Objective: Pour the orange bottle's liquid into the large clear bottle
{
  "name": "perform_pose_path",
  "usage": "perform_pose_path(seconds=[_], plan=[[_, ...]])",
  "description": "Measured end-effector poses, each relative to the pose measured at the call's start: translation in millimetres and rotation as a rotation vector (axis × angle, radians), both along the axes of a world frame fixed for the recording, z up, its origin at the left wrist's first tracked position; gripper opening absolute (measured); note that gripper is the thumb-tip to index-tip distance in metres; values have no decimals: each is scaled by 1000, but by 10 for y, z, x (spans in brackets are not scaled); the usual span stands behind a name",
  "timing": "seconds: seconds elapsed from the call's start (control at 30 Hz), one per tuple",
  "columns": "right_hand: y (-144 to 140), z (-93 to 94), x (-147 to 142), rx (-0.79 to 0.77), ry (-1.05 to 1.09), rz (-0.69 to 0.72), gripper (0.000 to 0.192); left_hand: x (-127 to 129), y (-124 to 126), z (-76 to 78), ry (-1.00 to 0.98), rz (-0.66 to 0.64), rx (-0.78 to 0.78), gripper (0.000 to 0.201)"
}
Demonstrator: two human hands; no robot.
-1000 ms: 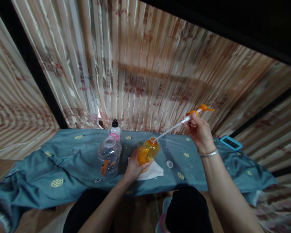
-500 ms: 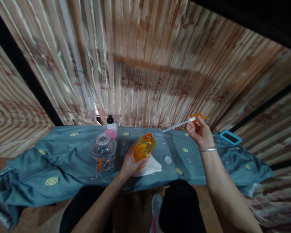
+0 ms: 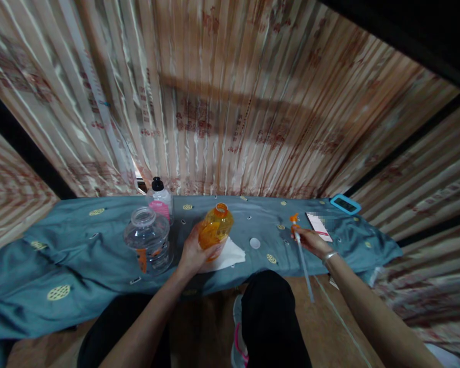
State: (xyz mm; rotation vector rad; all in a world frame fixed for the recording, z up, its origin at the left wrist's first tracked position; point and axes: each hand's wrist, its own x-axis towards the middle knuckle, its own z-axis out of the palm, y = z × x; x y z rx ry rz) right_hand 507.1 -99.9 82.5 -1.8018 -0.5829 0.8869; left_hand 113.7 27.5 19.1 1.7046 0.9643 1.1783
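Looks out from head height, above the knees (image 3: 270, 304), facing forward and well down. Meets the surface (image 3: 99, 266) from its long near side, close enough to show the left hand (image 3: 193, 250) at 7 o'clock and the right hand (image 3: 312, 240) at 4 o'clock. Faces the curtain (image 3: 214, 102) at 12 o'clock and takes in a dark beam (image 3: 414, 36) toward 2 o'clock. Spreads wide, catching the forearms (image 3: 149, 312) down to the lower edge and cropping the surface at 8 o'clock.

Two hands (image 3: 195, 250) (image 3: 310, 240), three bottles (image 3: 215, 229) (image 3: 149, 240) (image 3: 161, 203), one pump (image 3: 302, 258)
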Motion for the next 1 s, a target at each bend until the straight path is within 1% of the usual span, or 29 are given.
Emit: perform_pose_path(seconds=[0.03,0.1,0.2,0.23,0.3,0.43,0.6,0.7,0.8,0.9,1.0], plan=[[-36,-85,10,-123,-117,17,25,-4,-2,2,4,0,1,72],[-67,-209,11,-308,-347,55,25,-14,-7,6,16,0,5,73],[-37,-307,-20,-515,-655,105,18,-25,-14,13,46,16,12,74],[-20,-326,-37,-567,-736,125,18,-26,-17,16,56,25,12,74],[9,-354,-74,-651,-863,166,26,-23,-21,19,67,40,10,76],[23,-396,-130,-762,-1005,225,36,-9,-30,27,49,28,-11,82],[6,-401,-187,-813,-1072,253,41,-12,-70,69,57,1,-40,84],[-2,-376,-240,-818,-1082,263,39,-13,-102,87,58,-5,-54,85],[-16,-346,-289,-806,-1077,259,42,0,-110,78,62,0,-86,83],[-74,-318,-348,-740,-1083,237,55,17,-117,75,37,1,-95,85],[-206,-297,-466,-594,-1091,200,71,-13,-201,88,29,44,-64,88]])
